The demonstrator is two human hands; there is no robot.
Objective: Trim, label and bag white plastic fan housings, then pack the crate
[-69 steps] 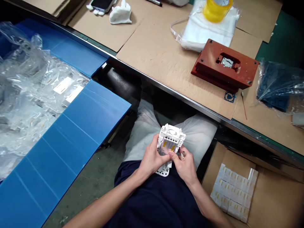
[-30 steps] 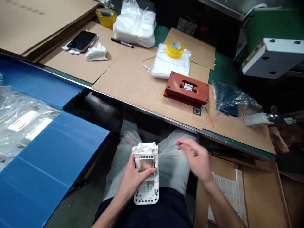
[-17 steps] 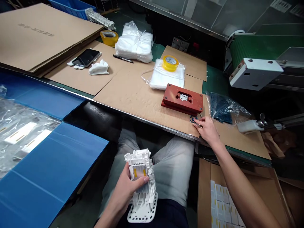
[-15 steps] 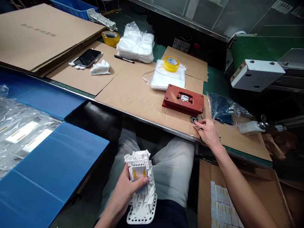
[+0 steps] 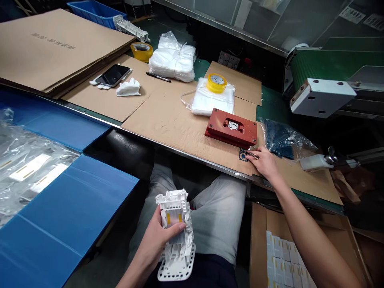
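My left hand (image 5: 164, 234) is wrapped round a white plastic housing (image 5: 176, 218) above my lap, its thumb across the front. Two yellow strips show on the housing's clear panel, and a flat slotted plate forms its lower end. At the table's front edge my right hand (image 5: 264, 163) pinches thin metal tweezers (image 5: 252, 154). Their tips are at a small blue cut-out sheet (image 5: 243, 155) lying on the cardboard. Just behind it sits a red block fixture (image 5: 220, 127) with a white piece (image 5: 233, 125) in its recess.
Yellow tape (image 5: 216, 82) rests on white bags (image 5: 207, 100). A clear bag of blue sheets (image 5: 283, 142) and a white bottle (image 5: 315, 161) stand right. A phone (image 5: 113, 75), glove (image 5: 128, 88) and pen (image 5: 158, 77) lie left. Below right is a carton (image 5: 258, 240) of white parts.
My right hand has shifted slightly right and up from the blue sheet, so more of the sheet and tweezers shows. My left hand still holds the housing, nearly unmoved.
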